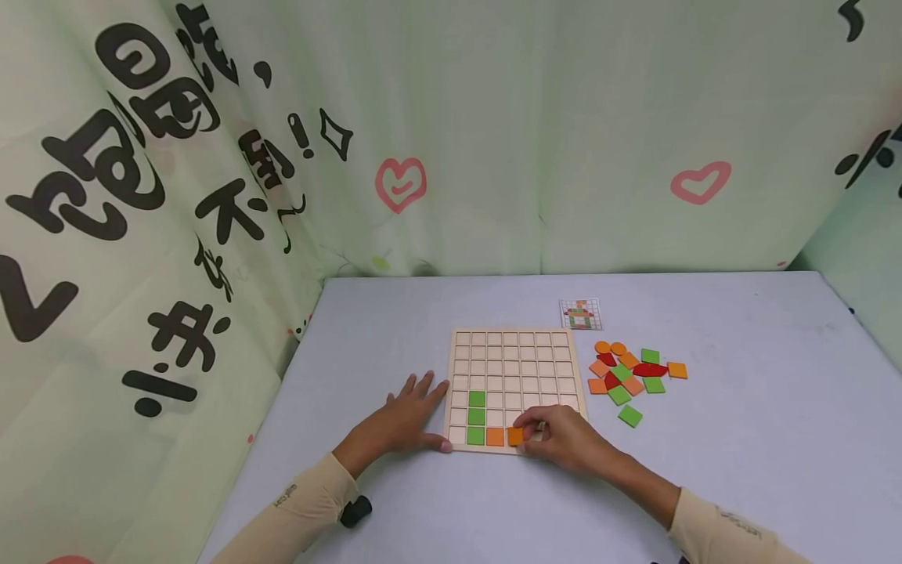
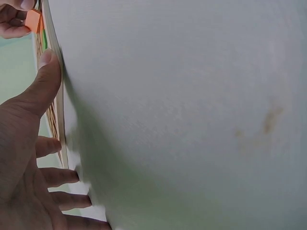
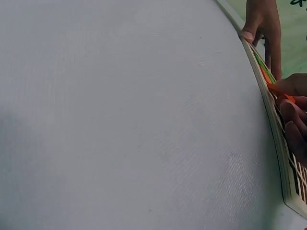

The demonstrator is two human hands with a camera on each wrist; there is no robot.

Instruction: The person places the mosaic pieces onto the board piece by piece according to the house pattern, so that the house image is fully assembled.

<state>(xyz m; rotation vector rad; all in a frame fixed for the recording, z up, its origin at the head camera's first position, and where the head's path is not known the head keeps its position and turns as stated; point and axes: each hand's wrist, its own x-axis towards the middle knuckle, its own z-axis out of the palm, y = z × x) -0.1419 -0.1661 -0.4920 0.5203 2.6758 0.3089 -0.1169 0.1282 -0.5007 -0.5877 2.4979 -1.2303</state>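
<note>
A wooden grid board (image 1: 510, 360) lies on the table. Three green square tiles (image 1: 476, 417) fill part of its second column, and an orange square tile (image 1: 495, 437) sits beside the lowest one. My right hand (image 1: 564, 437) pinches another orange square tile (image 1: 516, 436) between thumb and fingers, over the bottom row just right of that tile. In the right wrist view this pinched tile (image 3: 280, 92) is tilted close above the board. My left hand (image 1: 405, 419) is spread at the board's left edge, its thumb (image 2: 48, 72) against the near corner and its fingers straight.
Right of the board lies a loose pile of green, orange and red tiles (image 1: 632, 377), some square, some round, some pointed. A small pattern card (image 1: 581, 314) rests behind the board's far right corner. A printed curtain (image 1: 550, 141) hangs behind the white table (image 1: 761, 407).
</note>
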